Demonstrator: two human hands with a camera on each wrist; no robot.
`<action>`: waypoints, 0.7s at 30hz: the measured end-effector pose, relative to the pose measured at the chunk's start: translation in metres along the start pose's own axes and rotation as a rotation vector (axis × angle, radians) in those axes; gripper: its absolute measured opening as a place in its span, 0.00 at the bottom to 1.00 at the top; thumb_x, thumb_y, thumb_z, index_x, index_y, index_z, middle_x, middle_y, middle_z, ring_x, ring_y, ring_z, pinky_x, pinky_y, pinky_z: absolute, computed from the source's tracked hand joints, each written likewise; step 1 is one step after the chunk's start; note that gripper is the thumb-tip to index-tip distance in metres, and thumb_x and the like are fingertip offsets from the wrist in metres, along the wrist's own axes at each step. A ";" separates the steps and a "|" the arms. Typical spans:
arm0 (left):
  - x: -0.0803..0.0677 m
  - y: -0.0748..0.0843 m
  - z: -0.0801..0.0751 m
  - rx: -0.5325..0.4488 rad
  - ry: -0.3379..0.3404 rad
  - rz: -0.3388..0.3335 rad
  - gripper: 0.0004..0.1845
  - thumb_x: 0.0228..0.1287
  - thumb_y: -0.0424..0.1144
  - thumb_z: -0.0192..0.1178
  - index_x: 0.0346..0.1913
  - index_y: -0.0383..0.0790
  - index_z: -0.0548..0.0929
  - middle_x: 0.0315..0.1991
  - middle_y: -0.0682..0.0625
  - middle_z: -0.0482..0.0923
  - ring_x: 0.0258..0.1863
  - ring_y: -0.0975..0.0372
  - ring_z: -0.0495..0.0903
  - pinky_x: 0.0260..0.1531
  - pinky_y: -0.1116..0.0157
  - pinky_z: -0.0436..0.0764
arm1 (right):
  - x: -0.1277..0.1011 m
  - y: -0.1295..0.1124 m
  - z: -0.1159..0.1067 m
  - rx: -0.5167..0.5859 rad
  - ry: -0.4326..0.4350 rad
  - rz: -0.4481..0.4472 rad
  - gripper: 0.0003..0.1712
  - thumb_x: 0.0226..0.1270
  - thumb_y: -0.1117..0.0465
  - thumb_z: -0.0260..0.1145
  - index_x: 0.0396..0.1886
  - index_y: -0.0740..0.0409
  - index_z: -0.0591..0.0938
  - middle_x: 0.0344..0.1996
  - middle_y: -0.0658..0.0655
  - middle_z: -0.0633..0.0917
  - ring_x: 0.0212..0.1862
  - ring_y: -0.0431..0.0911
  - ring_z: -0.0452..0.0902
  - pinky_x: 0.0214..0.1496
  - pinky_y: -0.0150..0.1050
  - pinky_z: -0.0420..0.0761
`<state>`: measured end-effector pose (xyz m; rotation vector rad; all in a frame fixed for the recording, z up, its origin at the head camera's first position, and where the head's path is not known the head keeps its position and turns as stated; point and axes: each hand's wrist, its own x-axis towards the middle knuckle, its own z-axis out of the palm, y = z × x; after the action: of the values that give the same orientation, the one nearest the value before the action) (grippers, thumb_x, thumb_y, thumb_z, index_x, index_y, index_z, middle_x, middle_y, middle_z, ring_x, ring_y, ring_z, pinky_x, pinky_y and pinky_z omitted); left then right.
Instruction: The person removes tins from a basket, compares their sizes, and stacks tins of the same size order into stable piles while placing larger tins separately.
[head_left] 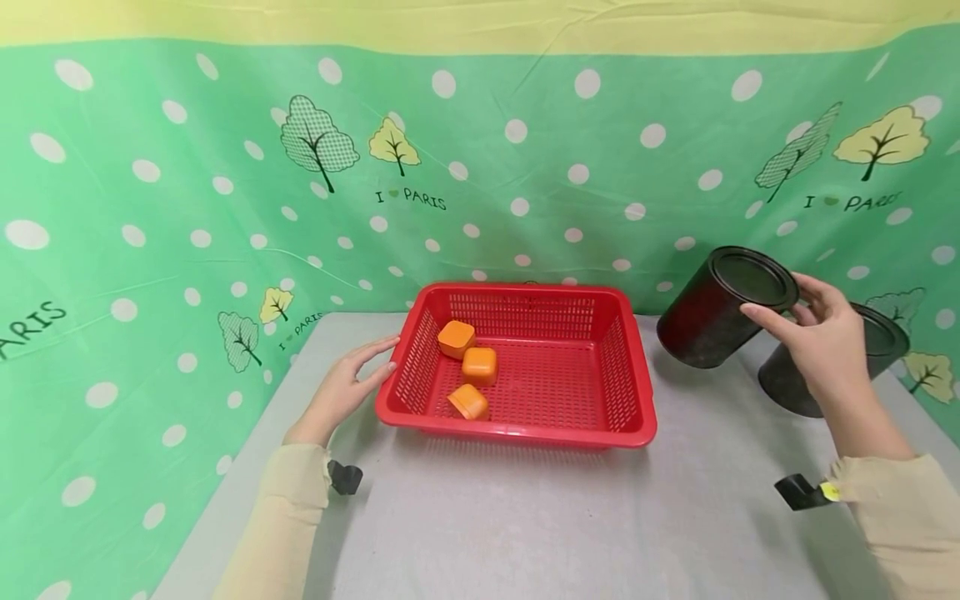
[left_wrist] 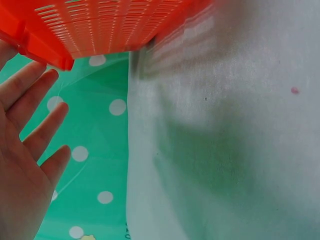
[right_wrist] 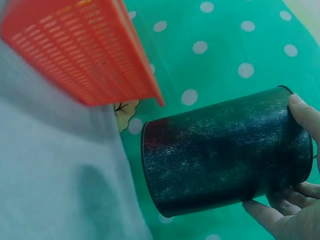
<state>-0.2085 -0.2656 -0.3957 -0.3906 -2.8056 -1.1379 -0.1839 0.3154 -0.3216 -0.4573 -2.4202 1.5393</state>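
Note:
My right hand grips a black can near its lidded top end, thumb on one side and fingers on the other. The can tilts beside the basket's right end; I cannot tell whether its base touches the table. Behind that hand, a second black can stands partly hidden. My left hand has its fingers extended at the left rim of a red plastic basket, fingertips touching it. Three small orange rounded blocks lie in the basket's left part. In the right wrist view, the held can lies across the picture.
The basket sits on a grey-white cloth-covered table, near its back edge. Behind and to the left hangs a green curtain with white dots and printed trees. Dark camera mounts sit at both wrists, on cream sleeves.

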 end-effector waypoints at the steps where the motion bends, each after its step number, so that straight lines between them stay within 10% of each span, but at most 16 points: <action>1: 0.000 0.000 0.000 0.000 0.001 0.000 0.28 0.71 0.51 0.59 0.71 0.52 0.72 0.73 0.49 0.69 0.76 0.49 0.63 0.73 0.40 0.62 | 0.001 0.002 0.000 -0.011 0.006 0.003 0.48 0.64 0.46 0.70 0.79 0.36 0.56 0.77 0.41 0.61 0.79 0.40 0.54 0.67 0.15 0.66; 21: 0.000 0.000 0.001 0.002 -0.007 -0.015 0.28 0.71 0.52 0.59 0.72 0.53 0.71 0.73 0.48 0.69 0.76 0.49 0.63 0.73 0.40 0.62 | 0.010 0.043 0.012 -0.048 0.052 -0.029 0.51 0.61 0.47 0.74 0.79 0.43 0.57 0.78 0.49 0.62 0.74 0.32 0.62 0.46 0.06 0.67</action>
<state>-0.2083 -0.2649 -0.3960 -0.3748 -2.8197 -1.1386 -0.1915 0.3266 -0.3656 -0.4634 -2.4182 1.4428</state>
